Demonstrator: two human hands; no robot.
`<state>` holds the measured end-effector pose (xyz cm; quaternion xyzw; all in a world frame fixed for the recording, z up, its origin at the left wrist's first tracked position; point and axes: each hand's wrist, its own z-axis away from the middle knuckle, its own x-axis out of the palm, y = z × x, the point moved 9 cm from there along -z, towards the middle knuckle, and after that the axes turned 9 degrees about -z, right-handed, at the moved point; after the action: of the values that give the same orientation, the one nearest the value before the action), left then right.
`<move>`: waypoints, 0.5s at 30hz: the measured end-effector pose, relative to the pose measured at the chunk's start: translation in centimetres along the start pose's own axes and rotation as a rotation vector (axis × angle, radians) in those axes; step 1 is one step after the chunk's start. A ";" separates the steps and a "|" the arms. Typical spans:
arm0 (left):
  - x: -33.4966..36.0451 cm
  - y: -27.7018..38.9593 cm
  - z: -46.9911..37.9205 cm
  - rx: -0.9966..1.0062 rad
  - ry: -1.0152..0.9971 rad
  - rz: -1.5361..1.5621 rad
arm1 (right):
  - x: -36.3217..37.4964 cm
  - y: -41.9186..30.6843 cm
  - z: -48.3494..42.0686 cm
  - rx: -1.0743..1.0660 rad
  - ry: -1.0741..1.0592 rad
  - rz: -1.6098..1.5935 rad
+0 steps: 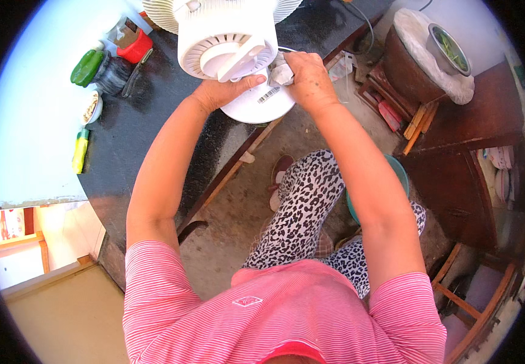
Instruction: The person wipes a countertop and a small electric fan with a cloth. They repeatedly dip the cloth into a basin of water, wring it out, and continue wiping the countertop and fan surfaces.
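A white electric table fan [226,45] stands at the edge of a dark countertop, its vented rear housing towards me. My left hand [223,93] is under the housing and grips the fan at its neck, the thumb lying across the front. Most of its fingers are hidden behind the fan. In my right hand [310,77] is a crumpled pale cloth [282,73], pressed against the right side of the neck. Below both hands shows the round white base [255,109], which bears a barcode label. Part of the ribbed fan guard [160,13] is cut off by the top of the view.
Along the countertop [162,104] wall side are green peppers [86,68], a red container [136,48], a small bowl [91,108] and a yellow-green packet [80,150]. Right of me, a metal bowl of greens [449,49] sits on a covered brown vat [408,68]. A teal bucket [398,172] is by my legs.
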<state>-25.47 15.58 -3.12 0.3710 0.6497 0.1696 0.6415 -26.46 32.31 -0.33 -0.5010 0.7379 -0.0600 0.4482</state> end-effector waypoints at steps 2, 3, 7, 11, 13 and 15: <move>0.3 0.6 0.2 0.018 0.005 0.087 | -0.4 -1.3 1.3 -0.020 -0.040 0.059; 0.2 1.1 0.4 0.018 0.002 0.020 | -0.5 -2.4 2.3 -0.033 -0.059 0.080; 0.7 0.8 0.4 -0.030 0.029 0.063 | -0.9 -8.5 6.7 -0.069 0.029 0.006; 0.4 0.0 -0.2 0.029 0.070 0.031 | 1.3 -11.2 6.8 -0.112 0.015 0.035; 0.3 -1.1 -0.4 0.068 0.072 0.030 | 1.4 -11.4 6.7 -0.132 -0.015 0.018; 0.1 -0.8 -0.5 0.114 0.106 0.041 | 0.7 -10.7 7.0 -0.206 -0.036 0.000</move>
<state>-26.17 15.22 -3.69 0.4107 0.6837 0.1647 0.5803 -14.10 29.00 0.86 -0.5454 0.7320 0.0255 0.4075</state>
